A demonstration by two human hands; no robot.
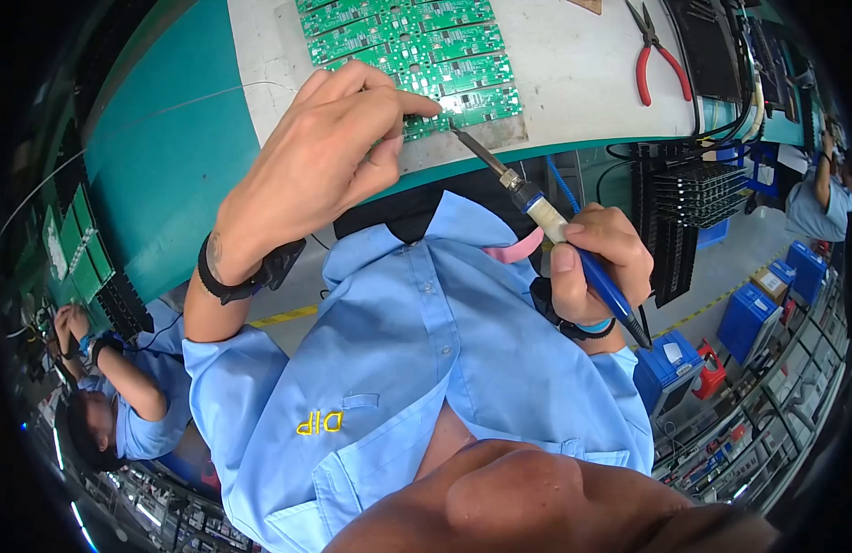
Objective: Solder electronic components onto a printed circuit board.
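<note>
Two bare hands are shown in the head view, both brought to a panel of green circuit boards (463, 69) lying on a pale mat (583, 78) along the near edge of the bench. By the right hand (601, 263), a soldering iron (615, 293) is held, thumb and fingers closed around its handle, probably so that skin is spared the hot metal end. Its tip is angled to the panel's near edge; whether contact is made cannot be told. By the left hand (329, 147), the panel is partly covered: the index finger is stretched toward the tip, perhaps for precise guidance, while the others are curled. A thin wire (182, 109) is led to this hand from the left, but whether it is pinched cannot be told. Red-handled pliers (649, 39) are laid beyond, splayed, seemingly within reach.
</note>
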